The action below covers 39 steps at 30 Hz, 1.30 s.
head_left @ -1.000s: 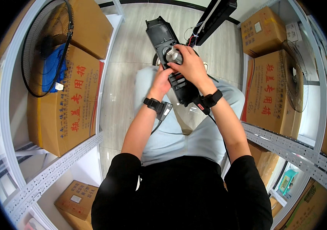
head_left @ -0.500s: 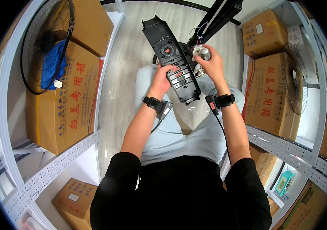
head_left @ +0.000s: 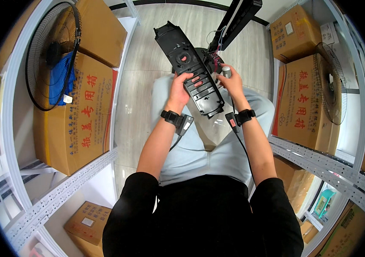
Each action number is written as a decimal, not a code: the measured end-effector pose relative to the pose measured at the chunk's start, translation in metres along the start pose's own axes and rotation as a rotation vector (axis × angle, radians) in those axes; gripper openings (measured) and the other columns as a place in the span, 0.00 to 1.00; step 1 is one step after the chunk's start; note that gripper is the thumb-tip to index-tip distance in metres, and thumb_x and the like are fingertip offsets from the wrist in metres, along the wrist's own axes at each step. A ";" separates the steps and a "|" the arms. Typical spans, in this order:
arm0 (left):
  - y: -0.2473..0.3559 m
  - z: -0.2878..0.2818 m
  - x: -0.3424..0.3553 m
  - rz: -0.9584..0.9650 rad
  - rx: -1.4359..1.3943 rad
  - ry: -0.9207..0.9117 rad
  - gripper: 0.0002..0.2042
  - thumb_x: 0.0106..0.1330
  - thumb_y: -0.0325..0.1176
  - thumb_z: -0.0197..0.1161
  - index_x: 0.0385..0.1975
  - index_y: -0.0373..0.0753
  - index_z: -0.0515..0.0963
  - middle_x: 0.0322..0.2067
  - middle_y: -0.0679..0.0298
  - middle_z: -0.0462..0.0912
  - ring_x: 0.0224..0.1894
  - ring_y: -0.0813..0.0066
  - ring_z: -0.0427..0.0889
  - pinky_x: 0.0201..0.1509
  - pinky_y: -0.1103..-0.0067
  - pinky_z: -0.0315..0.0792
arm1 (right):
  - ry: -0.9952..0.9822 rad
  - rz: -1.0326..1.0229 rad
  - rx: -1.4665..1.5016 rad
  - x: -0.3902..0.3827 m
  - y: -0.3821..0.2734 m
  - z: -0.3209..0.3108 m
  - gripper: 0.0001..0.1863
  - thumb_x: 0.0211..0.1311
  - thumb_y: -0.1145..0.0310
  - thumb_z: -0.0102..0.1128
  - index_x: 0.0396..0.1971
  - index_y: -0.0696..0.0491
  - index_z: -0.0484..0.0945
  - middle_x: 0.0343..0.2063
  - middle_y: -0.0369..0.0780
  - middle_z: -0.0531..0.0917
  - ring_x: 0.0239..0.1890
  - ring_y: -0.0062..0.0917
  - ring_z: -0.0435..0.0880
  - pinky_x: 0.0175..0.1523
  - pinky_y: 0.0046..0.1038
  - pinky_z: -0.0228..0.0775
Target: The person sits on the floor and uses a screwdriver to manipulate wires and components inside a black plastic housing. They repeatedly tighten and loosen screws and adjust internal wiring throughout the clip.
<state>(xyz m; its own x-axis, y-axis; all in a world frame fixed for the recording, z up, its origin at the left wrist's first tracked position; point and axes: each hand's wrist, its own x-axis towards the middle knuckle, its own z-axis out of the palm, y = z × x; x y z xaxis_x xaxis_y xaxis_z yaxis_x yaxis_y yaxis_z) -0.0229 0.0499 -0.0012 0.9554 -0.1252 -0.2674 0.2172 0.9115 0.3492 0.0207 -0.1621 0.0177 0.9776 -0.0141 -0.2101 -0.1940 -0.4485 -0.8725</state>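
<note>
Shelved cartons point(head_left: 77, 115), fan grille point(head_left: 52, 55), black housing point(head_left: 191, 70)

The black slatted housing point(head_left: 191, 70) covered the left hand's point(head_left: 179, 89) fingertips and most of the motor point(head_left: 213, 60) behind it. The right hand point(head_left: 232, 82) wrapped a small grey part point(head_left: 225, 70), its shape unclear. The black pole's point(head_left: 238, 19) top ran off the upper edge.
</note>
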 end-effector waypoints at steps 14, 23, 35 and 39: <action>0.000 0.061 -0.033 -0.304 0.023 -0.116 0.13 0.62 0.30 0.57 0.44 0.31 0.74 0.35 0.56 0.80 0.29 0.74 0.75 0.37 0.75 0.77 | 0.284 -0.408 0.768 -0.115 -0.065 -0.102 0.04 0.70 0.72 0.56 0.39 0.55 0.77 0.40 0.43 0.85 0.45 0.26 0.81 0.53 0.27 0.71; -0.026 0.126 -0.078 -0.516 0.106 -0.084 0.17 0.64 0.37 0.56 0.47 0.32 0.74 0.29 0.62 0.76 0.25 0.72 0.73 0.32 0.75 0.74 | 0.607 -0.177 0.276 -0.139 -0.043 -0.101 0.12 0.60 0.63 0.71 0.37 0.56 0.84 0.31 0.32 0.84 0.34 0.13 0.80 0.41 0.19 0.72; -0.033 0.118 -0.098 -0.332 0.394 -0.153 0.25 0.68 0.38 0.52 0.60 0.27 0.68 0.54 0.41 0.77 0.54 0.53 0.80 0.61 0.63 0.75 | 0.456 -0.140 0.853 -0.169 -0.029 -0.108 0.13 0.65 0.69 0.65 0.44 0.62 0.81 0.42 0.43 0.82 0.44 0.25 0.83 0.52 0.25 0.79; -0.029 0.112 -0.100 -0.322 0.350 -0.184 0.26 0.68 0.38 0.50 0.61 0.27 0.67 0.55 0.40 0.76 0.56 0.52 0.79 0.62 0.62 0.74 | 0.428 -0.214 1.539 -0.168 -0.016 -0.124 0.20 0.69 0.70 0.59 0.55 0.67 0.71 0.56 0.51 0.75 0.58 0.44 0.78 0.64 0.35 0.75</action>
<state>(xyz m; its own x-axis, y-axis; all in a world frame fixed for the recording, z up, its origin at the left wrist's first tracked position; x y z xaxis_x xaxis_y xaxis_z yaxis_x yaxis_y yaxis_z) -0.1020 -0.0075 0.1163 0.8413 -0.4740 -0.2599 0.5308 0.6334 0.5631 -0.1305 -0.2638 0.1216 0.8951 -0.4265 -0.1302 0.3059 0.7997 -0.5167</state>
